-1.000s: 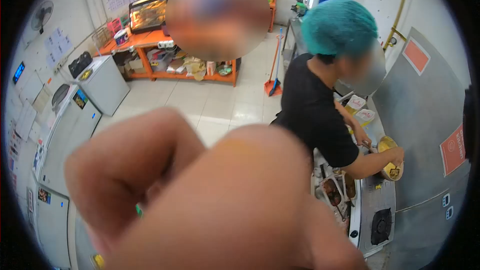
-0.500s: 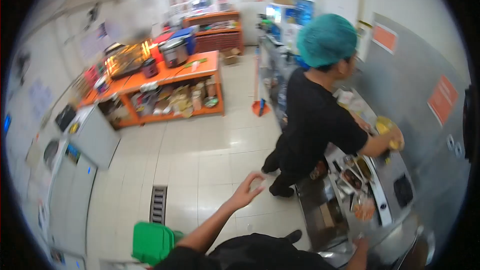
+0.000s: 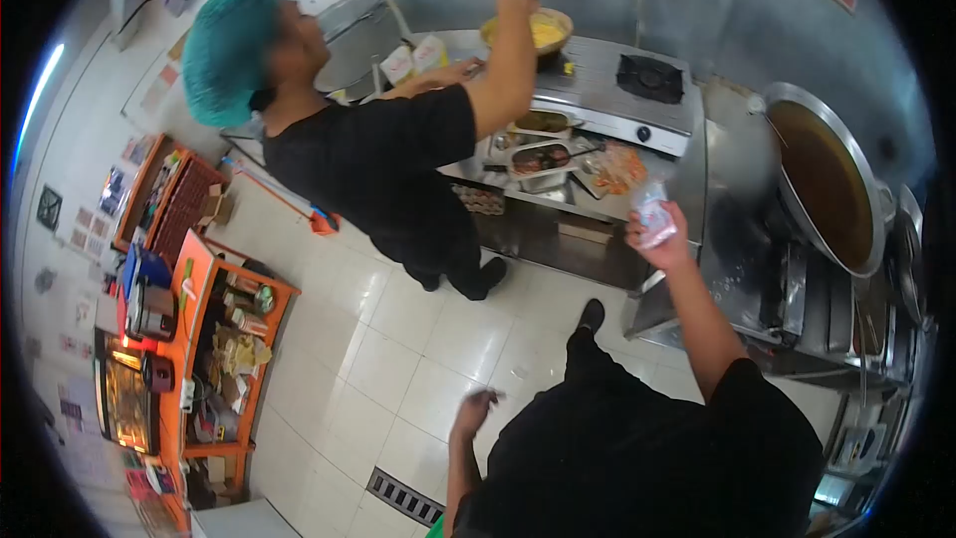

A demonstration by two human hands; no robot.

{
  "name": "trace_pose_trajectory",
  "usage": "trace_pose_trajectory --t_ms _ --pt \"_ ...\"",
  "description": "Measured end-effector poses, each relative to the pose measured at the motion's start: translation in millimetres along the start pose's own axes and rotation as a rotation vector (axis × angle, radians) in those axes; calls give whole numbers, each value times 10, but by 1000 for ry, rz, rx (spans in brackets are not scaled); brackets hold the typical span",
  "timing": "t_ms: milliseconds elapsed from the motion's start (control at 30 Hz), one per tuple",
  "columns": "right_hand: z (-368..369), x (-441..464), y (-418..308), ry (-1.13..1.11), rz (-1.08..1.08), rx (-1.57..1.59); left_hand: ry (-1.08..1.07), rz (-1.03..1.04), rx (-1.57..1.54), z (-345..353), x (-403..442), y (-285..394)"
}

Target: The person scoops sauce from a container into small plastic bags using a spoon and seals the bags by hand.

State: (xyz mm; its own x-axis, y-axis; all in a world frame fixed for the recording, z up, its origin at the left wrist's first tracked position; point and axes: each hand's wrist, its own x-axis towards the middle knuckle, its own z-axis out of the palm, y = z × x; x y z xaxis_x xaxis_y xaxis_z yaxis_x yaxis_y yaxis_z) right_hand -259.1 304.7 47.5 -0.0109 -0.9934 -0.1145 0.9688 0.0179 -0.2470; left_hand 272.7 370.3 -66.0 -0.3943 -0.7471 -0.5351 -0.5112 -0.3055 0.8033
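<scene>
My right hand (image 3: 669, 241) is closed around a small clear plastic packet with pinkish-white contents (image 3: 653, 216), raised over the front edge of the steel counter. Just beyond it lies a clear bag of orange shreds (image 3: 621, 169), beside a metal tray of dark red food (image 3: 539, 159). Low on the other side, my left hand (image 3: 472, 412) hangs above the tiled floor, fingers loosely bent and apart, with nothing visible in it.
A co-worker (image 3: 368, 159) in a teal hair net stands at the counter, one hand above a pan of yellow food (image 3: 547, 32). A gas burner (image 3: 649, 78) is beside that pan. To the right sits a large wok of brown liquid (image 3: 822, 174). An orange shelf table (image 3: 204, 284) stands left.
My view has swung right toward the counter. My right hand has come up into clear sight with the packet, while my left hand has dropped lower. The co-worker's hand has lifted above the pan.
</scene>
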Motion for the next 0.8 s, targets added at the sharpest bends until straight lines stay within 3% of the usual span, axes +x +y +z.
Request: trace_pose_trajectory --t_ms 100,200,300,367,400,500,800 --pt "376 4 372 -37 -56 90 132 348 149 21 216 1695" --pt "769 -29 536 -75 -41 125 162 918 207 340 418 2924" --pt "966 -126 490 -113 -49 93 70 1013 218 721 578 3726" --pt "1025 -233 396 64 -47 -135 177 1232 322 889 811 4052" --pt "940 -223 309 -65 -4 -108 157 1233 330 932 875 4217" --pt "706 -156 65 -148 109 -118 129 1238 454 1121 1156 4603" --pt "240 141 -895 -193 95 -265 22 1073 266 1745 2161 5120"
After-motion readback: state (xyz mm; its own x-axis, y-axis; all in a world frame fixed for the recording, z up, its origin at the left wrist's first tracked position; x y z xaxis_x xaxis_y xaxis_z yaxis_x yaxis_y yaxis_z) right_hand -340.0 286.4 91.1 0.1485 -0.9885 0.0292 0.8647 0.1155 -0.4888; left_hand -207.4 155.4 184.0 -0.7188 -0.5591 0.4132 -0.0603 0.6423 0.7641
